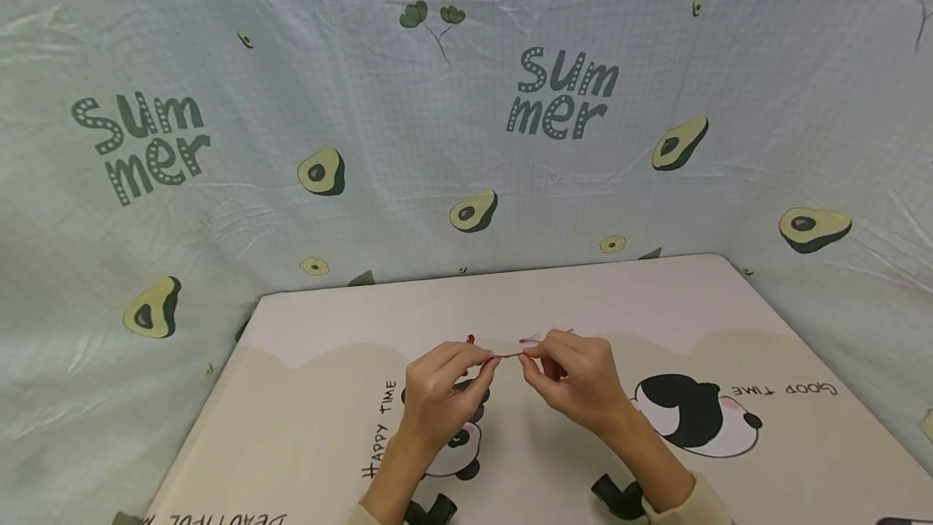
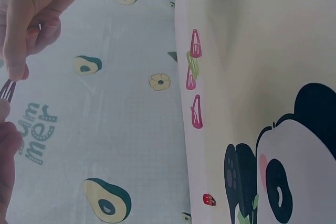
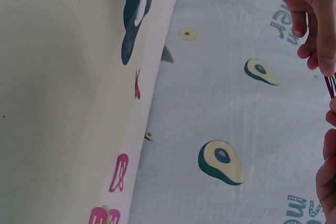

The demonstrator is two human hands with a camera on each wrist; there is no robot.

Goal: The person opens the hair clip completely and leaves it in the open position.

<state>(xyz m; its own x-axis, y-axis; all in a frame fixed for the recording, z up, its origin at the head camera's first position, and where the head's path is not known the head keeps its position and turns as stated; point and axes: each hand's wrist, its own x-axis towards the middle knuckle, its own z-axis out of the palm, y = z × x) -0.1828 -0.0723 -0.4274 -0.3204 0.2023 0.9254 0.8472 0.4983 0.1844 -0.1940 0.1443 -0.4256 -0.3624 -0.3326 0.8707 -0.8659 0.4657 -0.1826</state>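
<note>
In the head view, a thin, slotted hair clip (image 1: 509, 356) spans the gap between both hands, raised over the far part of the table. My left hand (image 1: 446, 391) pinches one end with thumb and forefinger. The other end sits between the thumb and forefinger of my right hand (image 1: 576, 375). Seen from the left wrist, the dark reddish clip (image 2: 7, 92) shows narrow slots. Beyond the hands, pink hair clips (image 2: 196, 113) and a green one (image 2: 193, 65) lie near the table's far edge. A small red clip (image 2: 209, 199) lies apart from them.
The table (image 1: 306, 411) has a cover printed with pandas and lettering. Behind it hangs a pale curtain (image 1: 408, 120) with avocado prints. Black elbow-shaped pieces (image 1: 618, 498) show by the wrists. A dark-edged object (image 1: 900, 520) pokes in at the lower right corner.
</note>
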